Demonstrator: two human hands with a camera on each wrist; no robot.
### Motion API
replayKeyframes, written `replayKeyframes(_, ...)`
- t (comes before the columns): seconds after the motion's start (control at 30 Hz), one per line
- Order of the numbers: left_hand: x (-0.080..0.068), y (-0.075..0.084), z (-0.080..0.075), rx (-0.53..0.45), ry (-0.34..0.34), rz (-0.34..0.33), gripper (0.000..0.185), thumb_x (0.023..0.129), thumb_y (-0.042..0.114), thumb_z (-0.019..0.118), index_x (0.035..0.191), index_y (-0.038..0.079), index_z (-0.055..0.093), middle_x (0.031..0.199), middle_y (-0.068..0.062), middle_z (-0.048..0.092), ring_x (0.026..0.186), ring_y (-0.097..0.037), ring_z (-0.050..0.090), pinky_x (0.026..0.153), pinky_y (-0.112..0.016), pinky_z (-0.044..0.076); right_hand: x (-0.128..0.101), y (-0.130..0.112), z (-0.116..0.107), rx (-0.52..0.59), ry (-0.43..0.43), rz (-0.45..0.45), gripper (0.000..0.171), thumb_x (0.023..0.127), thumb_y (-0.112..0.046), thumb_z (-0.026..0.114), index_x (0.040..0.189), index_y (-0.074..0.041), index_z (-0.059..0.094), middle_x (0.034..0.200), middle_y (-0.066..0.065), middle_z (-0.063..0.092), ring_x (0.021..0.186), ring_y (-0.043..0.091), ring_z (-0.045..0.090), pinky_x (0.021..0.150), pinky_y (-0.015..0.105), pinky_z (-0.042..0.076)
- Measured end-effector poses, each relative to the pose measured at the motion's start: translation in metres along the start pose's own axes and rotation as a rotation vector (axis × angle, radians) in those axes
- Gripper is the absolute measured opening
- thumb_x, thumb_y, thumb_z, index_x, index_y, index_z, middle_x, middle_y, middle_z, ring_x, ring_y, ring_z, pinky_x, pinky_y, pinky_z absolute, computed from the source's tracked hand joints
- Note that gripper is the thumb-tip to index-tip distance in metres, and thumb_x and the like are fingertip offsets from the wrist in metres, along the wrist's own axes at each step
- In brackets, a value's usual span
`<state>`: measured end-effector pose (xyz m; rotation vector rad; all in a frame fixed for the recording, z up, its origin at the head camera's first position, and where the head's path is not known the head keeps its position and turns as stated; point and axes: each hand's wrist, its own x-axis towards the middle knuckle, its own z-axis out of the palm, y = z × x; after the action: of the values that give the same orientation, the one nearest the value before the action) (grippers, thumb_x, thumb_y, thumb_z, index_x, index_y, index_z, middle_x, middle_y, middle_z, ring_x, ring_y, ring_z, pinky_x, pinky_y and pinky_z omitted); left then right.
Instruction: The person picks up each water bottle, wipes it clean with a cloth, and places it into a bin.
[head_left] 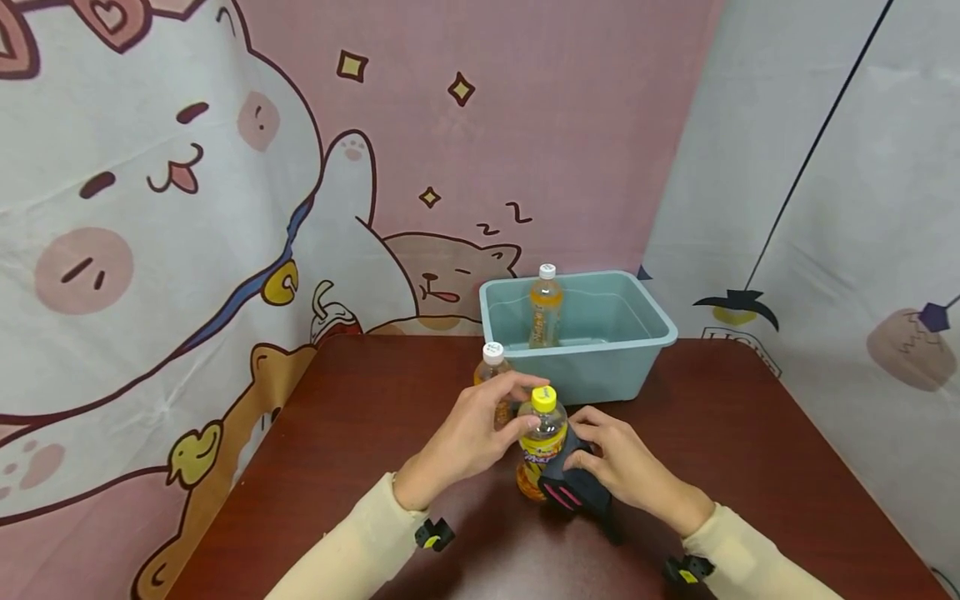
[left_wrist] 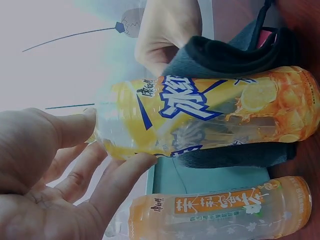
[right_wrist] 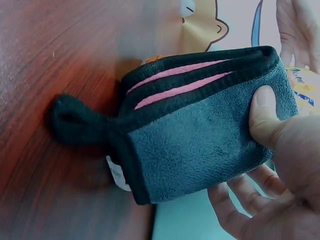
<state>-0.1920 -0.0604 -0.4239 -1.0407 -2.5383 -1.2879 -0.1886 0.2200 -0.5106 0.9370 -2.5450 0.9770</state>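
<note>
A yellow-capped bottle (head_left: 542, 446) with an orange-yellow label (left_wrist: 210, 112) stands on the dark wooden table (head_left: 360, 433). My left hand (head_left: 472, 433) grips its upper part, fingertips (left_wrist: 127, 165) on the clear neck. My right hand (head_left: 626, 467) holds a folded dark grey cloth (right_wrist: 200, 135) with pink stripes against the bottle's side (head_left: 573, 487), thumb (right_wrist: 262, 112) on top of it. A second bottle (head_left: 492, 367) with a white cap stands just behind, its label (left_wrist: 220, 210) seen below the first one.
A light blue plastic tub (head_left: 592, 333) stands at the table's far side with a third white-capped bottle (head_left: 545, 307) upright inside. Cartoon-printed curtains hang behind and to the left (head_left: 187, 208). The table edge runs along the left and right.
</note>
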Motion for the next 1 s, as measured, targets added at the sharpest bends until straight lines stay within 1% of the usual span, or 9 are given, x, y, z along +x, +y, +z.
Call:
replayKeyframes(0.17,0.0,0.0,0.0,0.001,0.002,0.007,0.051,0.108,0.014,0.086,0.156,0.02,0.07,0.129,-0.001,0.084,0.127,-0.026,0.08,0.101,-0.053,0.066,0.0,0.006,0.005,-0.029,-0.054,-0.022,0.027,0.092,-0.01,0.098,0.117,-0.011,0.089,0.112,-0.007,0.072,0.095,0.001,0.069,0.078,0.023,0.063)
replayKeyframes(0.3,0.0,-0.001,0.001,0.0,-0.002,0.012,0.05,0.108,0.014,0.085,0.156,0.018,0.07,0.129,-0.002,0.084,0.126,-0.027,0.08,0.097,-0.043,0.065,-0.001,0.011,0.009,-0.042,-0.107,-0.016,0.025,0.091,-0.011,0.098,0.115,-0.011,0.09,0.109,-0.007,0.072,0.095,0.0,0.071,0.077,0.023,0.064)
replayKeyframes(0.43,0.0,-0.001,0.001,-0.001,-0.002,0.012,0.05,0.108,0.014,0.085,0.156,0.017,0.07,0.128,-0.001,0.084,0.125,-0.026,0.08,0.092,-0.031,0.059,0.0,0.014,0.011,-0.051,-0.163,0.019,0.02,0.091,-0.011,0.098,0.109,-0.016,0.089,0.106,-0.007,0.072,0.092,-0.003,0.067,0.075,0.022,0.062)
replayKeyframes(0.5,0.0,-0.001,0.001,0.001,-0.001,0.012,0.05,0.109,0.014,0.085,0.156,0.017,0.07,0.128,-0.001,0.084,0.124,-0.025,0.08,0.092,-0.03,0.057,0.001,0.015,0.011,-0.057,-0.191,0.034,0.019,0.092,-0.011,0.098,0.106,-0.018,0.088,0.106,-0.007,0.072,0.091,-0.004,0.067,0.075,0.022,0.062)
replayKeyframes(0.57,0.0,0.0,0.001,0.001,0.001,0.01,0.05,0.109,0.014,0.085,0.156,0.017,0.07,0.128,-0.001,0.084,0.124,-0.024,0.08,0.092,-0.03,0.057,0.002,0.016,0.011,-0.053,-0.21,0.045,0.021,0.092,-0.01,0.098,0.108,-0.02,0.089,0.108,-0.006,0.075,0.094,-0.003,0.07,0.077,0.022,0.063)
replayKeyframes(0.73,0.0,0.001,0.001,-0.011,-0.005,0.005,0.05,0.109,0.014,0.084,0.156,0.017,0.069,0.129,-0.002,0.084,0.125,-0.025,0.08,0.096,-0.04,0.064,0.004,0.016,0.009,-0.01,-0.214,0.05,0.023,0.094,-0.011,0.097,0.115,-0.019,0.091,0.118,-0.003,0.083,0.106,0.005,0.078,0.083,0.025,0.067)
replayKeyframes(0.8,0.0,0.001,0.0,-0.015,-0.009,0.0,0.049,0.109,0.014,0.084,0.156,0.018,0.07,0.129,-0.001,0.084,0.125,-0.025,0.08,0.097,-0.039,0.064,0.003,0.014,0.007,0.021,-0.207,0.064,0.025,0.095,-0.013,0.096,0.12,-0.017,0.091,0.12,-0.002,0.084,0.108,0.006,0.078,0.084,0.025,0.067)
replayKeyframes(0.93,0.0,0.002,-0.001,-0.013,-0.011,-0.006,0.049,0.109,0.014,0.084,0.156,0.02,0.07,0.129,0.0,0.084,0.124,-0.024,0.081,0.095,-0.033,0.062,0.003,0.009,0.0,0.058,-0.17,0.083,0.028,0.096,-0.016,0.096,0.123,-0.013,0.091,0.115,-0.005,0.082,0.098,-0.001,0.072,0.079,0.022,0.063)
replayKeyframes(1.0,0.001,0.001,-0.001,-0.014,-0.01,-0.003,0.049,0.109,0.014,0.084,0.155,0.02,0.07,0.13,-0.001,0.084,0.125,-0.025,0.081,0.097,-0.038,0.065,0.005,0.005,-0.004,0.065,-0.138,0.078,0.026,0.096,-0.016,0.096,0.122,-0.012,0.091,0.108,-0.008,0.079,0.09,-0.004,0.066,0.075,0.021,0.059)
